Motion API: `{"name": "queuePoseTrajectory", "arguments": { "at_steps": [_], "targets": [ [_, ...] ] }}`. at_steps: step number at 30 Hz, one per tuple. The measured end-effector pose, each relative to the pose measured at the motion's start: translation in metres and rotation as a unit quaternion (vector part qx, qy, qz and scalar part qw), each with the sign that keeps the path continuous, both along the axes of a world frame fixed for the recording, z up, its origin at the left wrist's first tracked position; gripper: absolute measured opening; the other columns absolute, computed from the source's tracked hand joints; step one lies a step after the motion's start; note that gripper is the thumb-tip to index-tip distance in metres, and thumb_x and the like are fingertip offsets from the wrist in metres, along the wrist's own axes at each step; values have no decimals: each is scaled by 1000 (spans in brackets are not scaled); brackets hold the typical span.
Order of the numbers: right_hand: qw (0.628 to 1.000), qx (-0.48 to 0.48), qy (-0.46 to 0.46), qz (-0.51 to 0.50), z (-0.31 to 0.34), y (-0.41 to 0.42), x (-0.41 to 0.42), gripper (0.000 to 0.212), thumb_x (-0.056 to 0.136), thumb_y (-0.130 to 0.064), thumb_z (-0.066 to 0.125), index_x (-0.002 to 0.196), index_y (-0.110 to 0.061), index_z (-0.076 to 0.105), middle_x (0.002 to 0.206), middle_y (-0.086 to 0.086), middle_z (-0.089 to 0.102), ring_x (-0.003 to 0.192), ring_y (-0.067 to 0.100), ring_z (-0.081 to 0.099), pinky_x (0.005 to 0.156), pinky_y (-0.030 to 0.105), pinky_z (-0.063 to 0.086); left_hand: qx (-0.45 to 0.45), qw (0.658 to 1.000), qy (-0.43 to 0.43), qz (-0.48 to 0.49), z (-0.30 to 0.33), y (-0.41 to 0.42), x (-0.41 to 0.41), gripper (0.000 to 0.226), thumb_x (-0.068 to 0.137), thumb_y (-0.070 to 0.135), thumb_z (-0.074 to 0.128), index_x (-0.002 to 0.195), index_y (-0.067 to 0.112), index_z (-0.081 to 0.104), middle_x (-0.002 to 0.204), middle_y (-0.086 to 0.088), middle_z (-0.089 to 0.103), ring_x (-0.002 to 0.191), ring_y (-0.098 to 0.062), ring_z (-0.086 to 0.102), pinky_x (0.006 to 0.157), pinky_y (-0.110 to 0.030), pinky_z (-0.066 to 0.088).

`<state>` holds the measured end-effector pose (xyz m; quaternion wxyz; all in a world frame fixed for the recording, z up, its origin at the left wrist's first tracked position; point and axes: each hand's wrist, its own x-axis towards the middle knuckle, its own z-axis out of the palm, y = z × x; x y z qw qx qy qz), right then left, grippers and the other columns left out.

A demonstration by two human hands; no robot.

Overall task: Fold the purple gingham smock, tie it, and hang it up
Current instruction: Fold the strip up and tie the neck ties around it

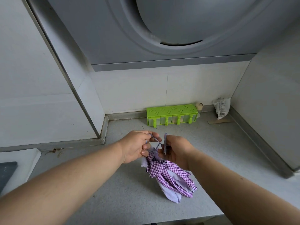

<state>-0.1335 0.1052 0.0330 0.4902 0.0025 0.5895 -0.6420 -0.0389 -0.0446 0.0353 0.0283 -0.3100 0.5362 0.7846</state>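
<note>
Head view, looking down at a grey speckled counter (129, 200). Purple gingham smock (168, 177) bunched into a narrow bundle, hanging from both hands above the counter; whether its lower end touches the surface I cannot tell. Checked cloth on the outside, pale lilac lining showing at the bottom and along the left edge. Thin purple tie cords (155, 140) run from the bundle's top up between the hands.

Left hand (138, 146): fingers curled, pinching a loop of cord near the knuckles, lower fingers pressed against the top of the bundle. Right hand (177, 151): fingers curled round the gathered neck of the smock, a short strip of the fabric sticking up past the thumb side. The two hands sit close together, almost touching, both forearms bare.

Beyond the hands, against the white tiled wall: a lime-green seasoning rack (172, 115) with clear compartments. Just right of it, a small jar with a pale lid (200, 106). Further right in the corner, a crumpled printed packet (222, 108) leaning on the wall. Overhead, a grey range hood (162, 30). Far left, the edge of a white appliance with a dark panel (7, 172).
</note>
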Motion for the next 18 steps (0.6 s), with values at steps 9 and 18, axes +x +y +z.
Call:
{"name": "queuePoseTrajectory", "arguments": {
  "at_steps": [9,18],
  "targets": [
    [997,20,-41,-58,-5,0,-4,23,97,-8,32,77,-10,43,75,11,43,66,26,51,52,33,49,6,999,-25,-42,-5,4,-4,28,113,12,31,108,13,58,78,-3,62,54,-10,29,48,-23,23],
    [997,10,10,-79,-19,-6,-6,22,106,-23,55,108,-12,73,70,0,54,60,12,49,58,30,45,16,995,-64,-73,-12,10,-11,20,112,13,35,114,16,54,68,3,41,54,-10,25,49,-24,20]
  ]
}}
